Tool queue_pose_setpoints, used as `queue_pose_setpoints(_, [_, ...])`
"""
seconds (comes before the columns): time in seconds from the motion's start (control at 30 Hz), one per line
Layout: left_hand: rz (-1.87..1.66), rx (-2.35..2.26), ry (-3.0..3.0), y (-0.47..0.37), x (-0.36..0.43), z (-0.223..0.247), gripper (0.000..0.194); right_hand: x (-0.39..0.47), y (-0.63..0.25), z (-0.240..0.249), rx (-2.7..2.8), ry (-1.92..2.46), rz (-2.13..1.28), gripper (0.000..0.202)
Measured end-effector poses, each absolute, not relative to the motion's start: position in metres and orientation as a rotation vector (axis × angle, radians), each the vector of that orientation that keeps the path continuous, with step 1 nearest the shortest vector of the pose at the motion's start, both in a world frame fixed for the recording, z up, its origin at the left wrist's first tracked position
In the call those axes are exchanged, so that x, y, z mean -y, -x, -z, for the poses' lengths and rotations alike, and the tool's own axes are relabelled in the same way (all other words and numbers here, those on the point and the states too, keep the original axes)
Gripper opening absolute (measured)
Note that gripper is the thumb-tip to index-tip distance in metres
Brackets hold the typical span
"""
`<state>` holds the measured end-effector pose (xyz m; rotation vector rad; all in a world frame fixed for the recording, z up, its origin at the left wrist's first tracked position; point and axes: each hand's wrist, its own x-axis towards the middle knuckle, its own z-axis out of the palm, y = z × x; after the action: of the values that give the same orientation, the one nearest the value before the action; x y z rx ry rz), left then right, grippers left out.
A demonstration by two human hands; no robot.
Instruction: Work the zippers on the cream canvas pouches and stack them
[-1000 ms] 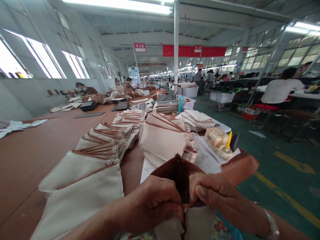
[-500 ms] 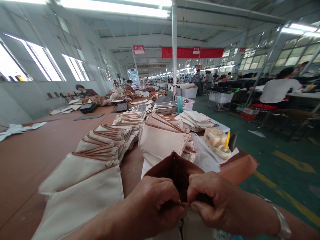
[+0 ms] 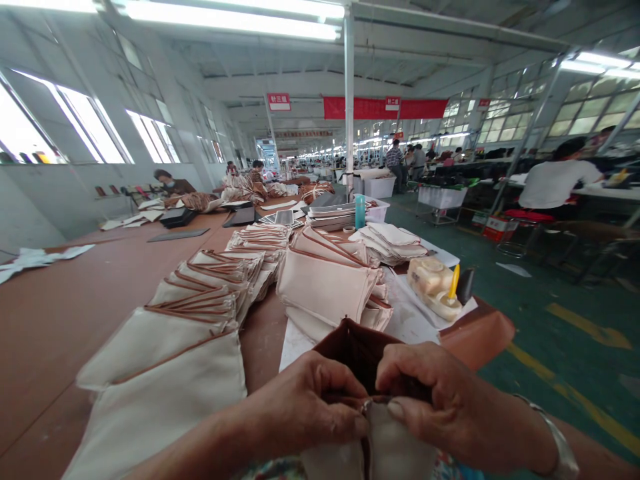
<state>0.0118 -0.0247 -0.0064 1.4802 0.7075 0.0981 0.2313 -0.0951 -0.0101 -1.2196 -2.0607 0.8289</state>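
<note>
Both hands grip a fabric pouch [image 3: 400,440], cream outside with a brown lining, its mouth spread toward the far side. My left hand [image 3: 315,400] pinches the near rim left of the centre seam. On the other side of that seam, my right hand [image 3: 435,400] pinches the rim between thumb and curled fingers, a bracelet on its wrist. Just beyond lies a stack of cream pieces with brown edging [image 3: 325,287]. A long fanned row of similar cream pieces [image 3: 175,380] stretches away on the left.
A yellowish glue container [image 3: 434,283] with a yellow-handled tool stands on paper at the right. A turquoise bottle [image 3: 360,212] and a metal post [image 3: 349,100] rise farther back. The brown table [image 3: 100,320] ends at the right above a green floor. Other people work in the distance.
The pouch's far corner has dropped slightly and its mouth looks narrower. My fingers have shifted on the near rim, with both thumbs now showing beside the seam.
</note>
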Motion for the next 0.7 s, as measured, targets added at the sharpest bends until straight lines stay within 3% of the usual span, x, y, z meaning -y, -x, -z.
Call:
queue_pose_setpoints(0.37, [-0.328, -0.803, -1.411, -0.019, 0.034, 0.026, 0.026, 0.098, -0.223, 0.029, 2.38, 0.853, 0.141, 0.015])
queue_pose_setpoints(0.7, [-0.407, -0.961, -1.545, -0.029, 0.05, 0.025, 0.016, 0.094, -0.204, 0.04, 2.35, 0.886, 0.16, 0.022])
